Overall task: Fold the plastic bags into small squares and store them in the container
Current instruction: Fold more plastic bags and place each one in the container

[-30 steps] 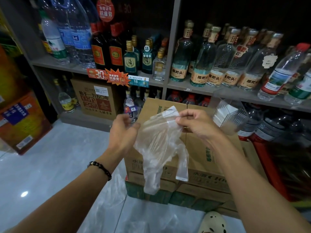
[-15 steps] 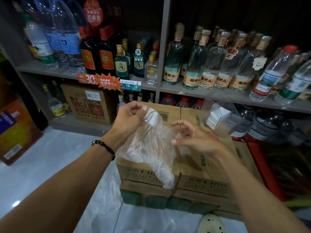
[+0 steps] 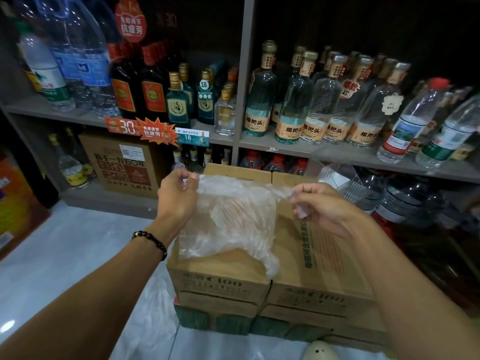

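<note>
Left hand [image 3: 176,197] pinches the upper left corner of a clear plastic bag [image 3: 231,219]; right hand [image 3: 320,205] pinches the opposite upper corner, its fingers curled on the film. The bag is stretched taut between the hands along its top edge; the rest hangs crumpled, lower edge lying on the top of the cardboard boxes [image 3: 319,258] directly below the hands. The boxes are closed and stacked in layers, two side by side; contents not visible. Beyond the right hand, at the far edge of the box top, stands a clear plastic container [image 3: 337,179] with something white and folded inside; cannot tell what it is. Left wrist carries a dark bead bracelet [image 3: 152,241]. Past both hands: shelves [image 3: 324,152] of glass and plastic bottles. More clear film lies on the floor [image 3: 78,245] under the left forearm.
</note>
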`<action>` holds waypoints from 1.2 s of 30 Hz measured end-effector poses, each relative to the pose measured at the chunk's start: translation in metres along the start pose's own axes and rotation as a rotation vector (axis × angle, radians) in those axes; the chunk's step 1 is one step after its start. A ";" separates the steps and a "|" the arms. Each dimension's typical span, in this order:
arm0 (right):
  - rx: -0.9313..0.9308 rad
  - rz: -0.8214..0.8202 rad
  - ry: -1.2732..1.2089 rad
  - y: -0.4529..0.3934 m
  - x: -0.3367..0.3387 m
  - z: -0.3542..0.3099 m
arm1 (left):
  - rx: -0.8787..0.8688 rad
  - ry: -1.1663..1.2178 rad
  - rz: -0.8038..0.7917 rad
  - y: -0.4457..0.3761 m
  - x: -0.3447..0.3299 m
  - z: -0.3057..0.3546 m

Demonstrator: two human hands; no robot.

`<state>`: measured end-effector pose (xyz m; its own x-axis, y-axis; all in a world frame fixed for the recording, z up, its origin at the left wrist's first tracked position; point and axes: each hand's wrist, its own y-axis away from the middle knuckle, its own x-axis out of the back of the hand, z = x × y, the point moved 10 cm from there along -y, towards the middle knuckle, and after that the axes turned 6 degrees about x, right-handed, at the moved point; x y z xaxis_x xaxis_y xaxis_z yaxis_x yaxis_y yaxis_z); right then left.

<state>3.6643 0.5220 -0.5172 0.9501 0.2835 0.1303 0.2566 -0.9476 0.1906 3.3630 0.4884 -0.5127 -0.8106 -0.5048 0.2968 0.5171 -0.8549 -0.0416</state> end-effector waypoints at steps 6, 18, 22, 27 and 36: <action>-0.080 0.147 0.158 -0.035 0.033 0.008 | 0.031 -0.215 0.012 -0.022 -0.010 -0.031; 0.160 0.136 0.626 0.017 -0.026 -0.001 | -0.405 -0.523 0.035 0.062 -0.013 -0.006; 0.189 0.073 0.609 0.032 -0.051 0.007 | -0.551 -0.709 -0.107 0.096 -0.036 -0.013; 0.257 0.253 0.621 0.024 -0.039 0.012 | -0.449 -0.870 -0.122 0.086 -0.045 -0.017; 0.245 0.362 0.618 0.027 0.001 0.009 | -0.494 -1.023 -0.132 0.066 -0.035 -0.018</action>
<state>3.6735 0.4957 -0.5213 0.7283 -0.0884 0.6795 0.0485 -0.9825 -0.1798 3.4205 0.4472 -0.5433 -0.1302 -0.2672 0.9548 0.0965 -0.9619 -0.2560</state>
